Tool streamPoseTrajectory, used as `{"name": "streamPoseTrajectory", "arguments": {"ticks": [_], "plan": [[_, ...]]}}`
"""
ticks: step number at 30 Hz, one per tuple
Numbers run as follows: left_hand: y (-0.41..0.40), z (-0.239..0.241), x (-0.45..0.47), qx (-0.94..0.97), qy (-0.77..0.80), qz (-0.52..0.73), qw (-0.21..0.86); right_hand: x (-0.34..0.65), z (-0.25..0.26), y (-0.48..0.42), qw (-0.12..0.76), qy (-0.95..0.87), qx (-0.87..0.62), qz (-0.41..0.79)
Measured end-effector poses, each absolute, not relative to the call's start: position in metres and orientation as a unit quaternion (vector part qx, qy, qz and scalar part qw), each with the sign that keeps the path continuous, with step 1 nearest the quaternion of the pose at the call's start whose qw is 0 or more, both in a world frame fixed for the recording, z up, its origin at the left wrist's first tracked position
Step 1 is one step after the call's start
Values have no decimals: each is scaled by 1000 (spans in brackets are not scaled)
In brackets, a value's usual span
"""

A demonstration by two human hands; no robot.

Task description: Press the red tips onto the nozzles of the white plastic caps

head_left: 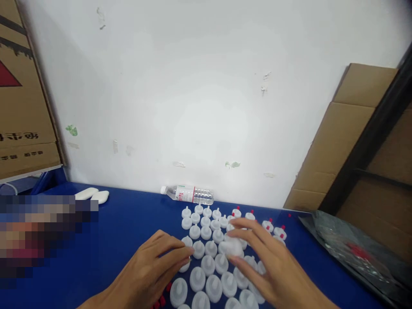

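Many white round caps with pointed spouts (208,265) stand upright in loose rows on the blue table (128,223). My left hand (159,262) is at the left edge of the rows, its thumb and fingers pinched together. A tiny bit of red shows at those fingertips, too small to name. My right hand (268,255) reaches over the right part of the rows. Its thumb and fingers curve around a white spout cap (234,247), smeared by motion. Small red tips (162,300) lie partly hidden below my left hand. Several caps at the back right carry red tips (252,213).
A clear plastic bottle (189,194) lies on its side along the wall. Two white rounded objects (100,197) rest at the back left. A dark plastic bag (357,253) with red bits lies at right. Cardboard boxes (27,98) flank the left; flattened cardboard (337,137) leans right.
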State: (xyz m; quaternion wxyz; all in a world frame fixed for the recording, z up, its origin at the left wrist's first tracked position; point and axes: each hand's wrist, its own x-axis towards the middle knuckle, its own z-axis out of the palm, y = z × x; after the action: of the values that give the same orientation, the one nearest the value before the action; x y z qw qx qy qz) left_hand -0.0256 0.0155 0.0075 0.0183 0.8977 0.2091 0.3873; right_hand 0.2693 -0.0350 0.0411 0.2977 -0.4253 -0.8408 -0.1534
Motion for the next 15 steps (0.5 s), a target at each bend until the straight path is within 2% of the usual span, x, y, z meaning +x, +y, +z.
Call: {"name": "streamPoseTrajectory", "arguments": {"ticks": [3,9,15], "plan": [[10,10,-24,893,186,409,2,244,35,-42,350,-841,-379,-161],[1,14,-19,910,155,385,-22,220,36,-47,399,-823,-340,-218],[2,10,-12,902,148,403,-47,221,34,-45,394,-846,-293,-209]]}}
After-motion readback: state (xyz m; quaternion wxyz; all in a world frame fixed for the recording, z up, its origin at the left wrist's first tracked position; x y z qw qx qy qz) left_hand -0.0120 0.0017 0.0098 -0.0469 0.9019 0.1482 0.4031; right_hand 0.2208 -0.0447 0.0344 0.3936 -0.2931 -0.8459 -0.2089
